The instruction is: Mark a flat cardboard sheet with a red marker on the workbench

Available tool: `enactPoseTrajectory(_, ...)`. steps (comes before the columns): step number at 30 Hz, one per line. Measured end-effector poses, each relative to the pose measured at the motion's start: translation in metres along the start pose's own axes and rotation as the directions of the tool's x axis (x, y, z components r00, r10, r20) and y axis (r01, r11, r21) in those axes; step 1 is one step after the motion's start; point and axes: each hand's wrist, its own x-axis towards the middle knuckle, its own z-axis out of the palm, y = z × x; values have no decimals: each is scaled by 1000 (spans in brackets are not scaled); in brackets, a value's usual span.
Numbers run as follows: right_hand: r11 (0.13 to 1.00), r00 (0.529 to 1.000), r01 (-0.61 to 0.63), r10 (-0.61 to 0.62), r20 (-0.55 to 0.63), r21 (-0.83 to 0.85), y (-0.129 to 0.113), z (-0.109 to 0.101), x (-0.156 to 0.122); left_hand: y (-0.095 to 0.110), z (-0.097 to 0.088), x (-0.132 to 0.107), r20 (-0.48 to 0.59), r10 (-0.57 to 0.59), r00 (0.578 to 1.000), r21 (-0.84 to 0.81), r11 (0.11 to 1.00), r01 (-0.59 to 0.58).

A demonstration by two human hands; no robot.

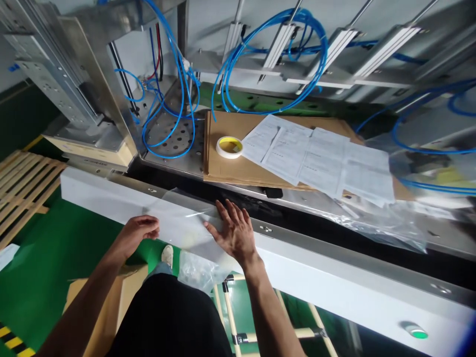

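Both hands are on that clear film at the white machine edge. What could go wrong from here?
1. The right hand presses the clear film flat while the left hand grips its edge; uneven pull could wrinkle or tear it.
2. Film hangs over the white panel edge toward the floor and might slide off.
3. Loose paper sheets and a tape roll lie on the cardboard close behind; a tug on nearby plastic could possibly shift them.

Both bare arms reached forward and up from the bottom of the view. The left hand [138, 229] was curled, its fingers bent under like a loose fist. The right hand [233, 230] lay flat, palm down, with its fingers spread wide apart.
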Motion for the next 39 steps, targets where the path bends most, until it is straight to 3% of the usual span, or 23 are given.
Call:
enactPoseTrajectory(5,997,998,-14,9,66,76,15,-1,4,-13,4,6,13,25,1000,-43,999,-24)
enactPoseTrajectory(9,998,997,-38,41,-71,54,29,-16,5,-17,9,11,-36,65,997,-49,997,-66)
enactPoseTrajectory(13,999,986,37,-35,-161,8,13,-28,-9,-11,16,12,-73,107,992,-36,993,-110)
enactPoseTrajectory(17,986,982,150,-156,-105,-66,-8,-13,-24,-1,25,14,-76,130,989,-23,991,-132)
enactPoseTrajectory(22,993,992,78,-85,-90,-83,-7,8,-29,3,27,15,-155,171,973,13,985,-171)
enactPoseTrajectory(24,994,993,71,-78,-89,-80,-5,11,-30,1,23,15,-226,211,951,26,977,-211)
enactPoseTrajectory(26,994,993,67,-75,-90,-88,-5,13,-31,-2,17,14,-326,301,896,93,954,-287)
enactPoseTrajectory(28,993,994,65,-74,-86,-100,-4,15,-31,-8,12,13,-357,522,775,324,847,-421)
enactPoseTrajectory(29,992,993,68,-77,-84,-103,-4,16,-31,-12,10,14,-286,657,697,479,728,-490)
enactPoseTrajectory(31,992,993,84,-92,-77,-99,-3,15,-31,-20,8,15,8,825,565,717,389,-578)
enactPoseTrajectory(32,992,992,94,-100,-74,-90,-3,13,-31,-24,8,17,153,833,532,763,242,-600)
enactPoseTrajectory(33,991,991,105,-110,-72,-77,-3,11,-31,-28,8,18,262,815,517,781,135,-609)
enactPoseTrajectory(35,992,990,120,-122,-71,-40,-1,4,-32,-36,10,22,352,780,518,803,33,-595)
enactPoseTrajectory(39,997,992,72,-73,-108,-11,6,-10,-35,-42,12,27,333,788,517,831,14,-556)
